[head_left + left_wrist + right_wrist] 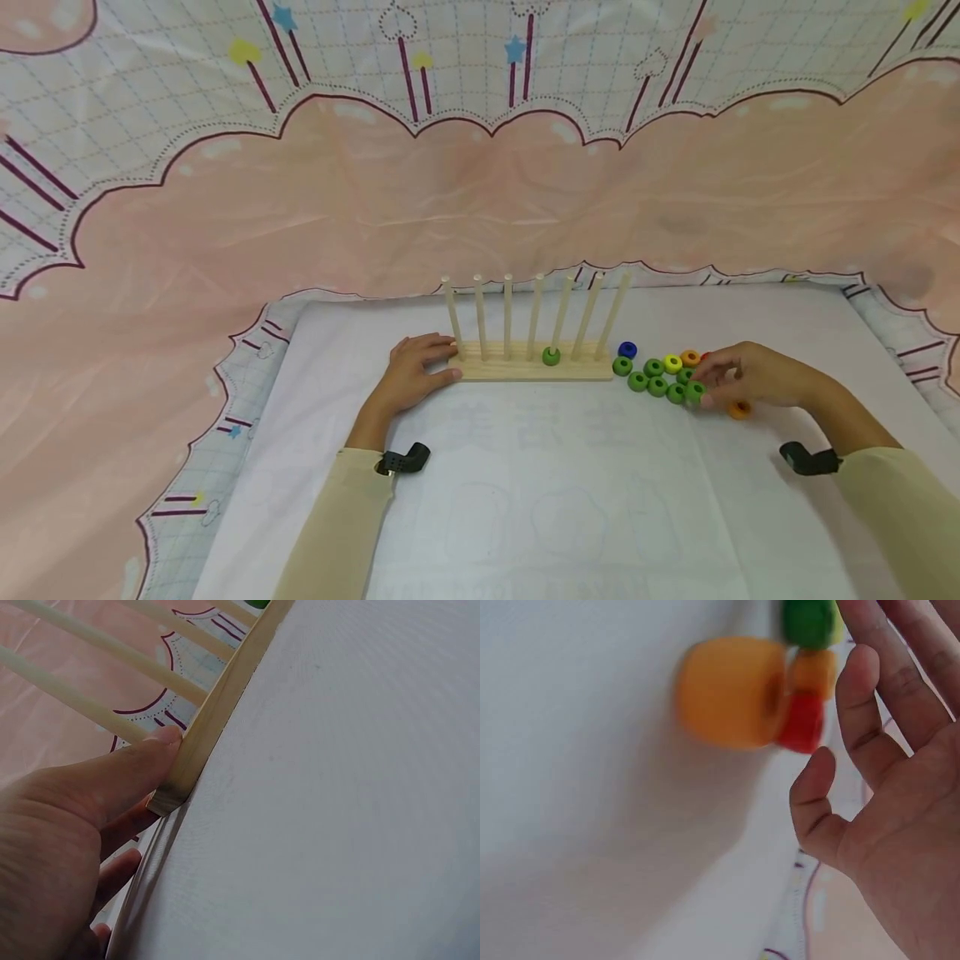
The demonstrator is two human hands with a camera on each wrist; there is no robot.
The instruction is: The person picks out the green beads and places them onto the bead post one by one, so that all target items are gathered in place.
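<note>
A wooden peg stand with a row of upright pegs stands on the white surface. One green bead sits at the bottom of one peg. My left hand grips the stand's left end, its thumb on the front edge and the other fingers behind. Right of the stand, my right hand pinches a green bead between thumb and forefinger at the edge of a group of loose beads. In the right wrist view its other fingers show loosely bent; the pinching tips are out of frame.
Loose beads lie right of the stand: several green ones, a blue bead, a yellow bead, an orange bead and a red bead. Another orange bead lies under the right hand. A patterned cloth hangs behind.
</note>
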